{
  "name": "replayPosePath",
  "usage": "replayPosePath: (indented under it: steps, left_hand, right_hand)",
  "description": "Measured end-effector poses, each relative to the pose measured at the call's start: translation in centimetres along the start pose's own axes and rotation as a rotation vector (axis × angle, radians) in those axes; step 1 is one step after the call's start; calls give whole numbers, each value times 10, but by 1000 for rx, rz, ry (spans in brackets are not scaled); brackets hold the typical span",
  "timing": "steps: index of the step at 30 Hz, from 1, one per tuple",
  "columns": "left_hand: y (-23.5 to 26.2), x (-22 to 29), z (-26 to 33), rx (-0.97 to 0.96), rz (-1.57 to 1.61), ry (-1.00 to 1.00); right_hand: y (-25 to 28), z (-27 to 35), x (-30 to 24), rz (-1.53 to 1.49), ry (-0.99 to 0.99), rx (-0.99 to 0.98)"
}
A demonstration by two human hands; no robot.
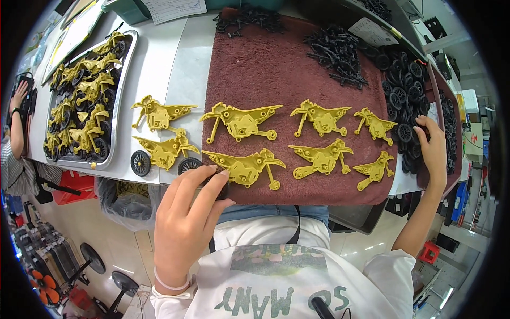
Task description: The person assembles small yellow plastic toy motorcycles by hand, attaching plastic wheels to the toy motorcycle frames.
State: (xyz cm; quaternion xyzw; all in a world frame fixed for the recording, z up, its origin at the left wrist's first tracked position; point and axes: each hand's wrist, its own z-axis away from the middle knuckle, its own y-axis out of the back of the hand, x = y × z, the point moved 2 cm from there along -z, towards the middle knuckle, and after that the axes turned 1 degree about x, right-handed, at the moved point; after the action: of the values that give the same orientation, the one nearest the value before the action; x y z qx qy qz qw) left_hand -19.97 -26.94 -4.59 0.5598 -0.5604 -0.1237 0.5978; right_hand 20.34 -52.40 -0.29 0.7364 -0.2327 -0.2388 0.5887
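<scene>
Yellow toy motorcycle body halves lie in two rows across the table and towel. My left hand (188, 210) is closed at the near edge, its fingertips around a black toy wheel (223, 190) that they partly cover. Just beyond it, the leftmost near body half (164, 151) has one wheel (141, 162) at its left end and another (188, 165) at its right. On the right, my right hand (433, 151) reaches to a heap of black wheels (401, 95). Its fingers are bent together at the heap's edge; what they pinch is hidden.
A metal tray (118, 119) of yellow motorcycles with wheels stands at left. Small black parts (337, 56) are piled on the maroon towel (255, 64), with more at its far edge. A bagged bin (127, 204) hangs below the table's left front edge. Another person's arm (17, 119) is far left.
</scene>
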Motion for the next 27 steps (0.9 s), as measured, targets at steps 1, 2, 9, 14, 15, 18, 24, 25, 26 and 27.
replayPosePath:
  steps: [1,2,9,14,15,18,24,25,26,27]
  left_hand:
    - [0,1,1,-13,-9,3]
    - [0,1,2,-13,-11,7]
    - [3,-8,-1,34,-13,35]
    - [-2,-7,-3,10,-31,28]
    - [-4,-7,-2,8,-32,29]
    - [-7,-9,-2,28,-19,60]
    - [-11,-11,-7,55,-26,45]
    - [-11,-10,-6,87,-54,69]
    - [-12,-10,-7,118,-76,86]
    - [-14,-9,-8,114,-76,84]
  right_hand:
    - [-1,-1,0,-2,3,-2]
    - [-2,-3,1,-11,-35,-43]
    - [5,2,0,96,-17,112]
    - [6,5,-31,44,7,214]
    - [7,7,-42,-32,-15,211]
    - [9,11,-76,-142,84,223]
    - [-3,30,-174,-645,298,5]
    - [-13,34,-194,-686,415,-73]
    - [-21,37,-208,-719,462,-100]
    - [-31,41,-221,-752,509,-128]
